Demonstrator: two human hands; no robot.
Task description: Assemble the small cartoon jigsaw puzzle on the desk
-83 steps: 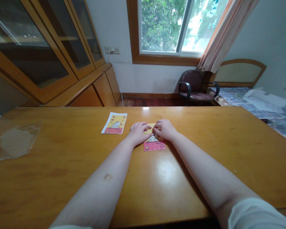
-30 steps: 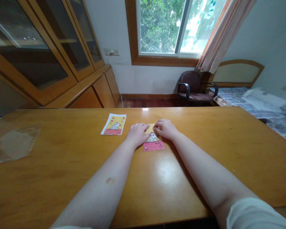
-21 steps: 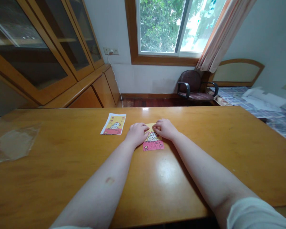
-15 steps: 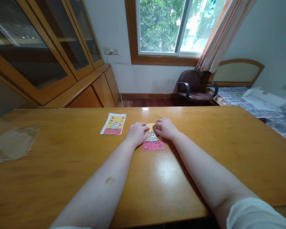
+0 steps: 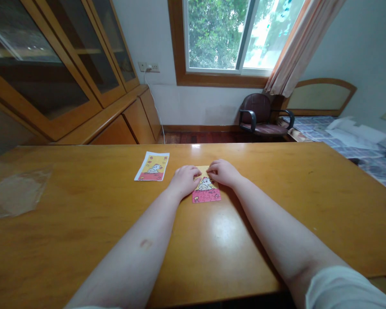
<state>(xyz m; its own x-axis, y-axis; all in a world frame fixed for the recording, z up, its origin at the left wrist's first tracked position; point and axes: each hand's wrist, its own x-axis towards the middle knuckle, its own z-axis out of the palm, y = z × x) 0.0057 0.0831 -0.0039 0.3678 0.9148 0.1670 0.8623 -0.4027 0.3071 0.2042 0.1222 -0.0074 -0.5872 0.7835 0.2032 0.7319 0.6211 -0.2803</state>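
Note:
A small jigsaw puzzle with a white cartoon animal, yellow above and pink below, lies flat on the wooden table in front of me. My left hand rests on its upper left corner, fingers curled down onto it. My right hand sits at its upper right, fingertips pinched together on the top edge; what they pinch is too small to make out. The two hands nearly touch over the puzzle's top.
A printed card with the same picture lies left of the puzzle. A crumpled clear plastic bag lies at the table's left end. Beyond the table stand a glass-door cabinet, a dark armchair and a bed.
Both hands stay on the puzzle's top edge with only small finger shifts. The view has drifted slightly.

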